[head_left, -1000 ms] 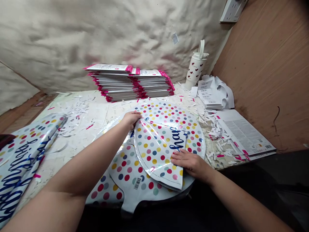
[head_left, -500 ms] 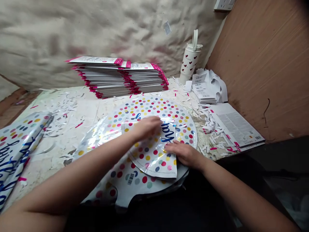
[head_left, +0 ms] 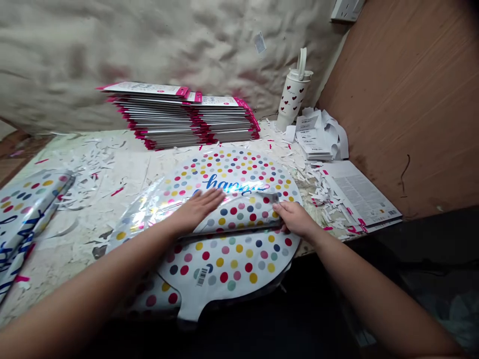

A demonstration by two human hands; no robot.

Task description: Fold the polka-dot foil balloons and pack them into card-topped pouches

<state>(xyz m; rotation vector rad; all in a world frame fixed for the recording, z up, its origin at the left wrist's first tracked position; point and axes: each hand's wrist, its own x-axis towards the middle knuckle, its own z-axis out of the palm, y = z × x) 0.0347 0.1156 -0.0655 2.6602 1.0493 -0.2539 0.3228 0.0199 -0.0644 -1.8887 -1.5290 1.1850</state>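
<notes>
Left hand (head_left: 196, 212): open, fingers spread, pressed flat on the balloon's folded flap (head_left: 243, 212).
Right hand (head_left: 295, 219): fingers together on the flap's right end; whether it grips cannot be told.
Polka-dot foil balloon (head_left: 224, 264): lying on the bench (head_left: 75, 259), directly beneath both hands, "happy" lettering showing beyond the flap.
Fold (head_left: 232, 233): long axis runs side to side, spanning the gap between the hands.
Beyond: stacked pink-edged balloon packets (head_left: 179, 119) behind; paper offcuts (head_left: 86, 164) scattered; second folded balloon (head_left: 28, 214) far left.
</notes>
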